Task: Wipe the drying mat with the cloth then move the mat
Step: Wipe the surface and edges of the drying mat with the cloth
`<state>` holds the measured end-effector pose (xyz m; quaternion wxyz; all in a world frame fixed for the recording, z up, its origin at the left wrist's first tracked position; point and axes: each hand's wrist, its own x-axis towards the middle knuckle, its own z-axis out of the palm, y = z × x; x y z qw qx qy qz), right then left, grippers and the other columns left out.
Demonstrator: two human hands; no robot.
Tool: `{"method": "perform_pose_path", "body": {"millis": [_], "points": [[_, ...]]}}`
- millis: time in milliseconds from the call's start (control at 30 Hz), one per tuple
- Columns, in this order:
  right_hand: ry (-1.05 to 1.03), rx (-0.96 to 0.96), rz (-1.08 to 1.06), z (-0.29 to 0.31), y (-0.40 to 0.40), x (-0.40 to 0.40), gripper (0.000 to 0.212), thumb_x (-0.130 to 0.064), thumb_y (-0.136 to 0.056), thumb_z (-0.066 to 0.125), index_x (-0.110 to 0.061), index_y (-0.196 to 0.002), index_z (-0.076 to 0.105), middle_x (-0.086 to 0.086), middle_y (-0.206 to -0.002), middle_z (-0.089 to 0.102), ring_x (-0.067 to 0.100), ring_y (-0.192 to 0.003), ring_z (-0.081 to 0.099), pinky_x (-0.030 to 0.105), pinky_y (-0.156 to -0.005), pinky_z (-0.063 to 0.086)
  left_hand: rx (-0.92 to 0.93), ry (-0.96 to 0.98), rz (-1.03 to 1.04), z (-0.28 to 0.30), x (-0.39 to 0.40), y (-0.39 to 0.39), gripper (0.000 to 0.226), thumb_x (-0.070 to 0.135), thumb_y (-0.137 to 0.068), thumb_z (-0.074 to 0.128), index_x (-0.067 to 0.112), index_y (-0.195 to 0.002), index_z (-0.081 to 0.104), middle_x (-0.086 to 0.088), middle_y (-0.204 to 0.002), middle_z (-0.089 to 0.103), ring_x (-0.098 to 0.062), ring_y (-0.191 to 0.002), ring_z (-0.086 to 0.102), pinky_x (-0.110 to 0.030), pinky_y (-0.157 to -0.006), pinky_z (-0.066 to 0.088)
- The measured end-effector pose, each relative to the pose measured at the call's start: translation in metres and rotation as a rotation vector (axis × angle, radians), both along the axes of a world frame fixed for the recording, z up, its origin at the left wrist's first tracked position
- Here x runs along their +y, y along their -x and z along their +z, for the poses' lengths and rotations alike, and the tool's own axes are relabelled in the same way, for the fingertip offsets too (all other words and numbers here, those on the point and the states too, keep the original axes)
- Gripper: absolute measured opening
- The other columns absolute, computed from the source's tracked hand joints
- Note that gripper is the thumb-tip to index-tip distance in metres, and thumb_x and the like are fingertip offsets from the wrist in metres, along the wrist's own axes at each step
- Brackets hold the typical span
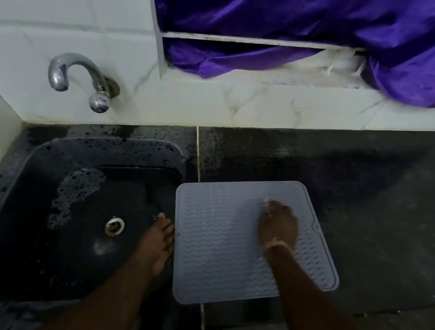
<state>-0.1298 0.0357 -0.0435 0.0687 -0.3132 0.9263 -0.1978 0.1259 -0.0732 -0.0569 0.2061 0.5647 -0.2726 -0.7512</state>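
A pale grey ribbed drying mat [217, 247] lies flat on the black counter, just right of the sink. My right hand [278, 226] is on the mat's upper right part, blurred, fingers bunched over a small pale cloth [268, 202]. Only a sliver of the cloth shows at the fingertips. My left hand [160, 240] lies with straight fingers along the mat's left edge, over the sink's right rim, and holds nothing.
A black sink [42, 198] with a metal drain [115, 226] and some foam fills the left. A chrome tap [79, 79] juts from the white tiled wall. Wet black counter [371, 197] stretches right of the mat. Purple fabric [311, 20] hangs over the window ledge behind.
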Motion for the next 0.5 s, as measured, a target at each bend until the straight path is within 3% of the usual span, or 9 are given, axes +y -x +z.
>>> {"method": "perform_pose_path", "body": {"millis": [67,167,267,333,400,500], "points": [[0.002,0.007,0.155,-0.003,-0.055,-0.019,0.037,-0.021,-0.098,0.041,-0.018,-0.13,0.059,0.006,-0.122,0.063,0.023,-0.109,0.058,0.037,-0.099,0.046,0.016,-0.033,0.015,-0.004,0.0,0.001,0.067,0.063,-0.099,0.034,0.013,-0.138,0.054,-0.006,-0.131,0.063,-0.025,-0.122,0.057,-0.042,-0.105,0.043],[0.042,-0.105,0.435,-0.001,-0.13,-0.047,0.033,-0.022,-0.095,0.046,-0.021,-0.124,0.062,0.002,-0.117,0.064,0.02,-0.107,0.057,0.035,-0.098,0.047,0.029,-0.027,0.034,-0.001,0.002,0.003,0.071,0.068,-0.097,0.028,0.013,-0.124,0.065,-0.008,-0.114,0.073,-0.024,-0.105,0.066,-0.039,-0.085,0.051],[0.15,-0.445,0.542,0.012,-0.149,-0.061,0.023,-0.031,-0.098,0.05,-0.022,-0.098,0.071,-0.003,-0.097,0.07,0.012,-0.093,0.063,0.033,-0.09,0.053,0.058,-0.042,0.049,0.001,0.002,0.004,0.071,0.068,-0.097,0.026,0.014,-0.116,0.068,-0.008,-0.104,0.076,-0.025,-0.102,0.067,-0.037,-0.08,0.052],[0.258,-0.642,0.471,0.021,-0.118,-0.061,0.019,-0.025,-0.096,0.058,-0.019,-0.103,0.075,-0.003,-0.103,0.074,0.008,-0.097,0.066,0.025,-0.095,0.051,0.041,-0.044,0.031,0.001,0.0,0.001,0.069,0.068,-0.098,0.028,0.015,-0.116,0.068,-0.005,-0.103,0.074,-0.026,-0.104,0.064,-0.04,-0.086,0.051],[0.311,-0.611,0.33,0.028,-0.062,-0.051,0.022,-0.011,-0.094,0.061,-0.012,-0.112,0.074,0.001,-0.112,0.073,0.012,-0.106,0.066,0.024,-0.098,0.049,0.013,-0.015,-0.02,0.004,-0.006,0.002,0.063,0.065,-0.099,0.03,0.016,-0.121,0.065,-0.005,-0.113,0.069,-0.027,-0.112,0.061,-0.044,-0.097,0.048],[0.166,-0.246,0.056,0.024,0.037,-0.028,0.022,-0.018,-0.099,0.05,-0.017,-0.102,0.072,0.003,-0.097,0.071,0.021,-0.091,0.068,0.027,-0.079,0.051,-0.036,0.044,-0.043,0.012,-0.017,0.013,0.049,0.055,-0.102,0.037,0.019,-0.123,0.063,-0.003,-0.117,0.069,-0.021,-0.107,0.062,-0.04,-0.093,0.045]]}}
